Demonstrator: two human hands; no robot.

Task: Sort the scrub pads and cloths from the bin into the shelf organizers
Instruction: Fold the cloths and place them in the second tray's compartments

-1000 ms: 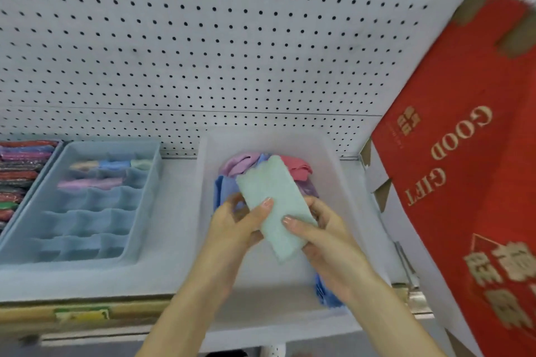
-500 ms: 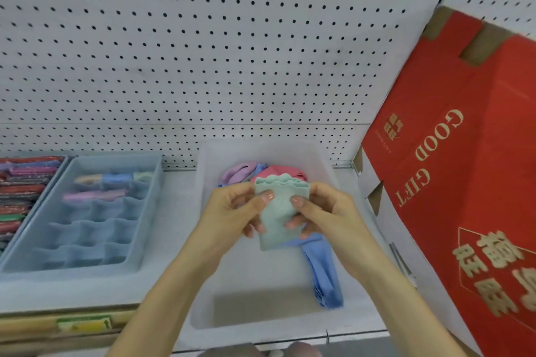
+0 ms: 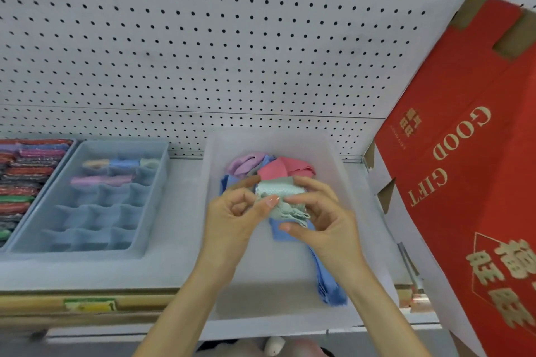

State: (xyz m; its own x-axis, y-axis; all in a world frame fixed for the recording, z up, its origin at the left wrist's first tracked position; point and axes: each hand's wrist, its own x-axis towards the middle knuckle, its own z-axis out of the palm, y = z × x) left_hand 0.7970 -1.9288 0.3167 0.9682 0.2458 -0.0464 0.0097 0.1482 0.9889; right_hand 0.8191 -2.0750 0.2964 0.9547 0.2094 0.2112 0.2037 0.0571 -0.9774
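Green cloth [image 3: 285,197] is being held folded up small over the bin [image 3: 356,197], with both hands on it. Left hand [image 3: 237,211] is pinching its left edge between the thumb and curled fingers. Right hand [image 3: 324,211] is gripping the right side, fingers curling over the top and thumb underneath. So both hands are clamping the same cloth.

Under it in the bin, a pink cloth [image 3: 284,168] and a purple cloth [image 3: 246,164] are sitting bunched at the back, and a blue cloth [image 3: 327,278] is lying along the right side toward the front.

The bin's sitting on the shelf [image 3: 179,211]. Left of it, a blue organizer [image 3: 156,191] with little cells is holding a few rolled cloths in its back rows. Further left, pads [image 3: 23,177] are sitting stacked in another tray.

Only readable writing is "GOOD GIFT" in gold on the red box [image 3: 464,153] leaning in on the right, plus gold Chinese characters I can't make out. The shelf-edge tag [image 3: 90,304] is coming out too blurry to read.
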